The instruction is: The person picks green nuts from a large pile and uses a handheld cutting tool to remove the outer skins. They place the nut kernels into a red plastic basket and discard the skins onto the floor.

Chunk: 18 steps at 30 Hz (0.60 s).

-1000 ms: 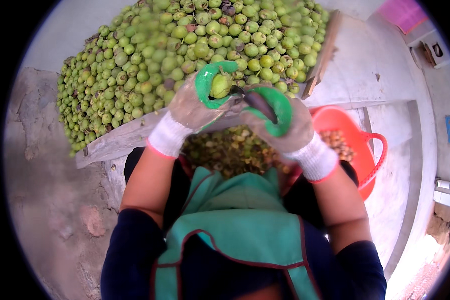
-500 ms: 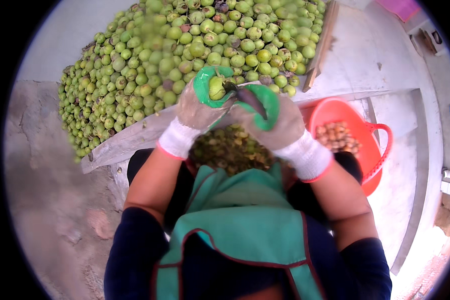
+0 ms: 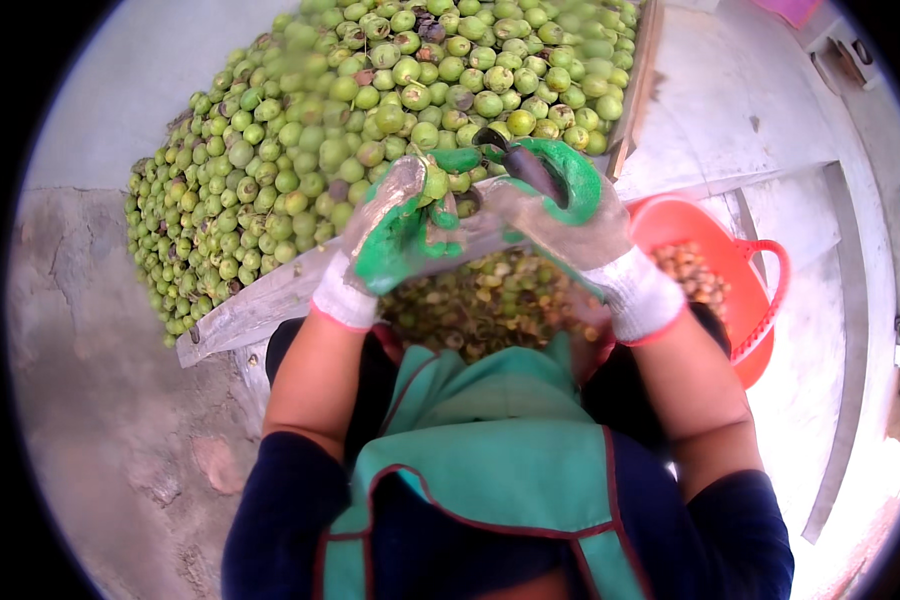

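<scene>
Both my hands wear grey-and-green coated gloves with white cuffs. My left hand (image 3: 395, 222) holds a round green-husked nut (image 3: 436, 183), its palm side turned partly up. My right hand (image 3: 565, 205) is wrapped round the dark handle of a small knife (image 3: 532, 170). The short dark blade points up and left, apart from the nut. Between and below my hands is a mass of cut green and yellowish husk pieces (image 3: 480, 300). Just beyond my fingers, a large heap of green-husked nuts (image 3: 300, 150) spreads out.
To the right stands a red basket (image 3: 755, 330) with a looped handle, holding several pale brown nuts (image 3: 692, 272). A wooden board (image 3: 260, 298) edges the heap's near side, and another board (image 3: 634, 95) its right side. A green apron (image 3: 490, 470) covers my lap.
My hands have moved apart a little. The left has turned its palm up and dropped lower, and the knife blade has come away from the nut, tipping upward.
</scene>
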Tool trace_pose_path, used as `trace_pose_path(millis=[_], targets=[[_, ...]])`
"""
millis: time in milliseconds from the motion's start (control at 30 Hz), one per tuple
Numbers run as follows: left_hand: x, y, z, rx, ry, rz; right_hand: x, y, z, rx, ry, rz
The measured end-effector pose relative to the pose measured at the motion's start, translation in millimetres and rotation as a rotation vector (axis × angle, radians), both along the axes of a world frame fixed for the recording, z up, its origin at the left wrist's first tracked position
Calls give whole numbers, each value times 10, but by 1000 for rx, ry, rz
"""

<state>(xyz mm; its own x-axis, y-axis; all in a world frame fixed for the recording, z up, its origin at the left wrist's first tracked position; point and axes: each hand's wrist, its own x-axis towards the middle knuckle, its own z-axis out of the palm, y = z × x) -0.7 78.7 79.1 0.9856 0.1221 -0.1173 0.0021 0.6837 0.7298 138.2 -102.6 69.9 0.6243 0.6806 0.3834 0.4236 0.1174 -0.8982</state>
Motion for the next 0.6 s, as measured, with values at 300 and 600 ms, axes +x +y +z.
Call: trace_pose_path(millis=[300, 600], targets=[[141, -164, 36, -36, 10, 179, -232, -122, 306, -226, -228, 70], [99, -17, -29, -43, -13, 80, -166, -60, 184, -189, 171, 103]])
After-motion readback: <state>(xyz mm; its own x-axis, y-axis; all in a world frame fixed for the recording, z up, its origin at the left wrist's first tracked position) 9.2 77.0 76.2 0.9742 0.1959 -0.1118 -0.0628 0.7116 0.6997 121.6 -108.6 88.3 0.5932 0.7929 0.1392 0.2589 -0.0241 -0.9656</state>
